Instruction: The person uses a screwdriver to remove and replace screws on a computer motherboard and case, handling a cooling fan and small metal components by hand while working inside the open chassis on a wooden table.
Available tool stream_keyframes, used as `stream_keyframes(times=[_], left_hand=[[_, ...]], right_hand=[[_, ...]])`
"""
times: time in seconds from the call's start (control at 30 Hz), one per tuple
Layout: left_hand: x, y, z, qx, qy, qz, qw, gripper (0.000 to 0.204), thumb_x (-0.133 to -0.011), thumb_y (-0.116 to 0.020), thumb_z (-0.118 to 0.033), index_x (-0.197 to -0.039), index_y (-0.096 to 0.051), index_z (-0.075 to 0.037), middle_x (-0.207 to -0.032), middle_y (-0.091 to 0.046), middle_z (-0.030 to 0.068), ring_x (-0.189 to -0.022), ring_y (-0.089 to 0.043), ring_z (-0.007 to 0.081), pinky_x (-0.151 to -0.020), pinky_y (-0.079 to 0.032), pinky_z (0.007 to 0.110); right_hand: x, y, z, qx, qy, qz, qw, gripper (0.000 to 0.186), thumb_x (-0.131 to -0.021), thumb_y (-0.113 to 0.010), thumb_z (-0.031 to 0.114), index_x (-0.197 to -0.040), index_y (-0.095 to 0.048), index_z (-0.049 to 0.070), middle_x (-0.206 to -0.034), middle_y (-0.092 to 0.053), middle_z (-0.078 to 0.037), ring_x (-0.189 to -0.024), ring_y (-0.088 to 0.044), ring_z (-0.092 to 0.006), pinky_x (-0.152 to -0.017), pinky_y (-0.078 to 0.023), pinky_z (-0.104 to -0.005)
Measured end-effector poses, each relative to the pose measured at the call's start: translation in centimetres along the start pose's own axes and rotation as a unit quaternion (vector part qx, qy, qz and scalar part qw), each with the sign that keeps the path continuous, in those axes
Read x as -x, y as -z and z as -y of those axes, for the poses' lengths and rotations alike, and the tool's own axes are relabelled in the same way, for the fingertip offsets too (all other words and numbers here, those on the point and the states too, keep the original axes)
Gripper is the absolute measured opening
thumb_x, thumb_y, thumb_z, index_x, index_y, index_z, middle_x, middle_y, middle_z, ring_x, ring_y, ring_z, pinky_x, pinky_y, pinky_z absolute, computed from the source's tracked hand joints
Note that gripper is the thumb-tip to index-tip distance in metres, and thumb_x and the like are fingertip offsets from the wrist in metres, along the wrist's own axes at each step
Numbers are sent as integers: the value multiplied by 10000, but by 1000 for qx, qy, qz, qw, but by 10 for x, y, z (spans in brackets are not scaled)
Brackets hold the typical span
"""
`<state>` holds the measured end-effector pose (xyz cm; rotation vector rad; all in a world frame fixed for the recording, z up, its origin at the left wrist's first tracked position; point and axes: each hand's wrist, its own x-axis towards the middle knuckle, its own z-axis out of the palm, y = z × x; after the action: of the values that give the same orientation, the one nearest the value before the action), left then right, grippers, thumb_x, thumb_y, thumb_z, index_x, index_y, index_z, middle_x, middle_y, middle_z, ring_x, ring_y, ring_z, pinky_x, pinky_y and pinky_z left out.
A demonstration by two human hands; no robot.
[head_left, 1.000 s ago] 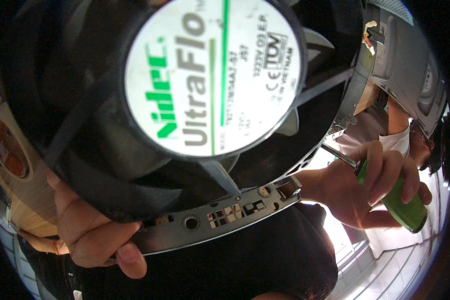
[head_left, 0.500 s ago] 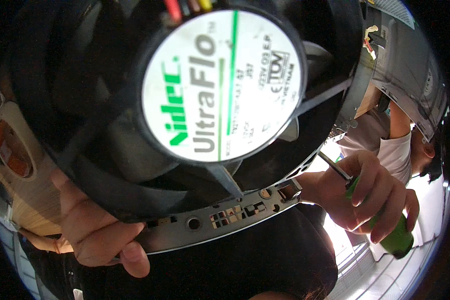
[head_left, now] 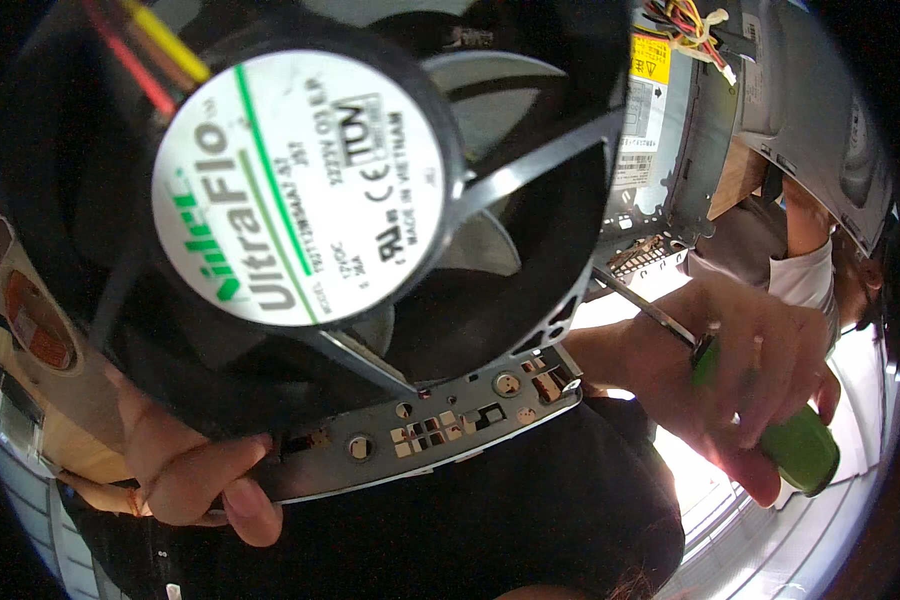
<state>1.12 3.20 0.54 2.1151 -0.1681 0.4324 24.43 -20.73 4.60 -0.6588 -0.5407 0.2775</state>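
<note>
A large black cooling fan [head_left: 300,190] fills the upper left and middle, very near the camera. Its round white label faces me, and red, brown and yellow wires rise from the hub. Below the fan runs a metal strip [head_left: 370,468] with round and square cutouts. My left hand [head_left: 190,460] is closed on the strip's left end, thumb beneath and fingers curled. In my right hand [head_left: 745,340] is a green-handled screwdriver [head_left: 802,450]. Its shaft slants up to the fan's lower right edge. Whether the tip sits in a screw is hidden.
An open metal case [head_left: 685,190] with a yellow warning label stands at upper right, with loose coloured wires [head_left: 695,35] over it. Behind it on the right is another person in a white sleeve [head_left: 808,282]. A beige piece with a brown-orange oval [head_left: 40,318] is at far left.
The fan has shifted left in view, uncovering more of the metal case and its wires. My right fingers have changed their hold round the green handle. The left hand keeps its grip.
</note>
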Motion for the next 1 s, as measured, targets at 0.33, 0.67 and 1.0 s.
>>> stream_keyframes(times=[0.33, 0.67, 1.0], left_hand=[[1, -52, -13, 17, 30, -163, 986, 210, -750, -557, -224, -717, -620, -27, -686, -634, 170, -661, -564, 302, -788, -419, 550], [-15, -62, -18, 3, 52, -133, 990, 182, -816, -581, -166, -750, -645, -9, -735, -645, 122, -648, -569, 261, -667, -434, 421], [-36, -21, -17, 33, 136, -92, 986, 36, -847, -665, -48, -857, -661, -15, -856, -683, 128, -754, -605, 248, -739, -447, 366]], right_hand=[[10, 20, 39, 85, -151, 31, 984, 429, -891, -744, 532, -1175, -645, 227, -988, -625, 18, -838, -571, -126, -799, -400, -327], [11, 49, 24, -2, -90, 176, 980, 720, -869, -735, 627, -1346, -486, 148, -1116, -503, -36, -766, -493, -138, -647, -382, -294], [-25, 35, -16, 28, -264, 125, 956, 688, -1061, -465, 486, -1569, -374, 31, -1034, -531, -87, -613, -514, -159, -576, -399, -315]])
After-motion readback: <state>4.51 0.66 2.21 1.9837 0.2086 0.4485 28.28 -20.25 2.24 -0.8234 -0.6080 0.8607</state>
